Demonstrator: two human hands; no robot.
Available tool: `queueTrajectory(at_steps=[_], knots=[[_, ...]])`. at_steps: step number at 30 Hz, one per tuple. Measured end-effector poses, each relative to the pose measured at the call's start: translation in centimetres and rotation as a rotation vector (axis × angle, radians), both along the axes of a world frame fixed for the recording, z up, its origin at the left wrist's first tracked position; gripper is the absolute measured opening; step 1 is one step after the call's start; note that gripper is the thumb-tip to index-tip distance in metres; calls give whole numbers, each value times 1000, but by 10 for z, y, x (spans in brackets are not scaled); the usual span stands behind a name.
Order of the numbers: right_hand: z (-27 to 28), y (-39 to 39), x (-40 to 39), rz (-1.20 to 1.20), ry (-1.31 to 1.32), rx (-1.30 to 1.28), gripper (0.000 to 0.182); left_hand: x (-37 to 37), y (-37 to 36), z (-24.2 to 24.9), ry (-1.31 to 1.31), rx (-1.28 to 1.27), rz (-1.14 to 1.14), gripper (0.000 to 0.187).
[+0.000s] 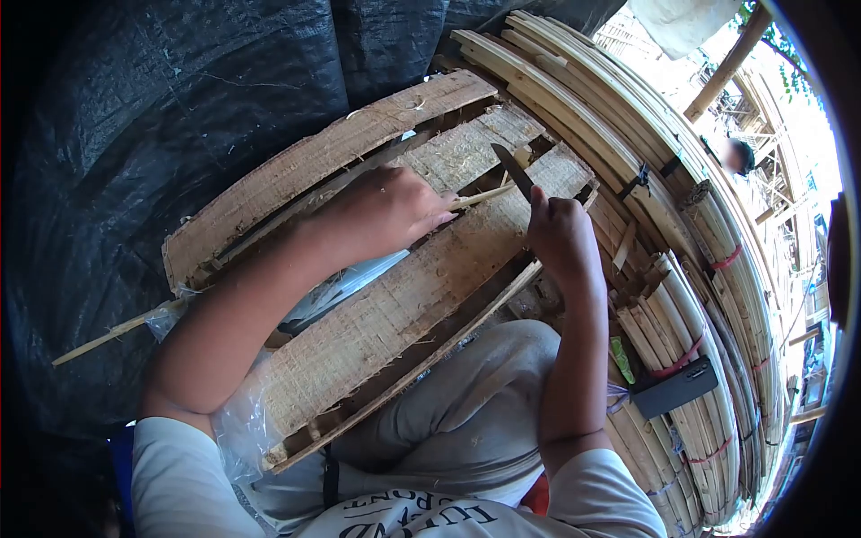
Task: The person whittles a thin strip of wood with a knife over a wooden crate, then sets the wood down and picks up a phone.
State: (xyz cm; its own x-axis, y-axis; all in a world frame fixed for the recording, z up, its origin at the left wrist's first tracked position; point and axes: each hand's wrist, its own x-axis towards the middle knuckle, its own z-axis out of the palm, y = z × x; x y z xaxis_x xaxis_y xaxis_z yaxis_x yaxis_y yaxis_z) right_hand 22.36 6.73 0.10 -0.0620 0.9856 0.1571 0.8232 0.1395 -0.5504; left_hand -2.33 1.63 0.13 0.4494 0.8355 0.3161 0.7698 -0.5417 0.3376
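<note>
My left hand [405,204] is closed around a thin bamboo strip [482,197], whose end points toward the right over a rough plank bench [368,336]. A pale stick [103,342] also shows beyond my left forearm. My right hand [563,235] grips a knife [513,170] by its handle, which the fingers hide. The dark blade slants up and to the left, and overlaps the strip's far end in this view. Fine shavings lie scattered on the planks around both hands.
Gaps run between the planks, with clear plastic [247,421] at the near left end. Bundles of bamboo strips [668,309] are stacked on the right, with a dark phone [674,388] lying on them. A black tarp [179,117] hangs behind. Another person [739,156] is far right.
</note>
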Motion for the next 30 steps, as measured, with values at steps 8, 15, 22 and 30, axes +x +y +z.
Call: queueTrajectory(at_steps=[8, 15, 22, 30], knots=[[1, 5, 1, 13, -9, -26, 59, -2, 2, -1, -13, 10, -18, 23], [1, -1, -2, 20, -130, 77, 58, -1, 2, 0, 20, -12, -12, 24], [8, -17, -6, 39, -11, 202, 38, -5, 0, 5, 2, -10, -17, 26], [-2, 0, 1, 51, 255, 410, 29, -3, -12, 18, -67, -104, 277, 57]])
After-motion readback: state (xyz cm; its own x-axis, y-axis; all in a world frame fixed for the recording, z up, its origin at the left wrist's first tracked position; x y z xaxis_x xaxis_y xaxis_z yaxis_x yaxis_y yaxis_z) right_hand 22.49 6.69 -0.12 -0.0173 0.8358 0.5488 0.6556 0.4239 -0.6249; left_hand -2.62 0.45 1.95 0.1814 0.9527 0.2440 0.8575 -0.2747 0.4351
